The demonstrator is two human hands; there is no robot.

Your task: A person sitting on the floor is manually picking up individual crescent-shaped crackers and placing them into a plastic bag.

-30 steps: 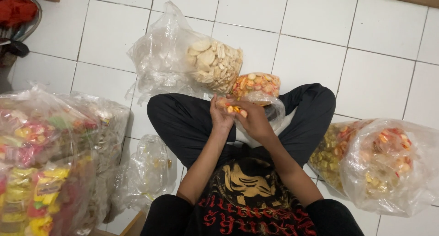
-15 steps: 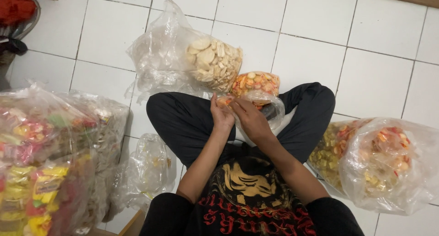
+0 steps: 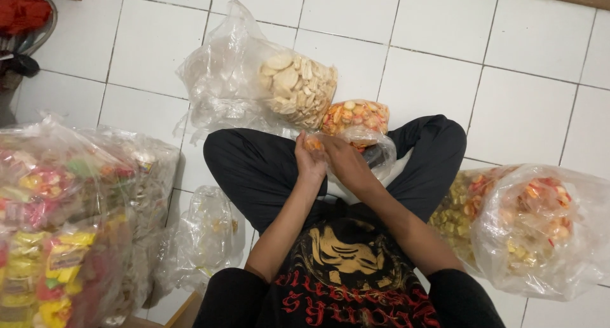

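I sit cross-legged on a white tiled floor. My left hand (image 3: 310,163) and my right hand (image 3: 346,163) meet over my lap, both closed on a small clear plastic bag (image 3: 375,151) of orange and yellow snack pieces. The top of this bag is pinched between my fingers, and most of its contents are hidden behind my hands. Just beyond my hands lies a filled small bag of orange snacks (image 3: 356,116), and next to it a large clear bag of pale crackers (image 3: 297,91).
Two big clear bags of yellow and orange snacks (image 3: 527,223) rest by my right knee. At my left stand large bags of colourful packaged snacks (image 3: 57,232) and a crumpled nearly empty bag (image 3: 206,236). A dark bowl with red contents (image 3: 25,16) sits far left.
My hands have drawn closer together around the small bag's top. The loose orange pieces seen between my fingers a second ago are now mostly covered.
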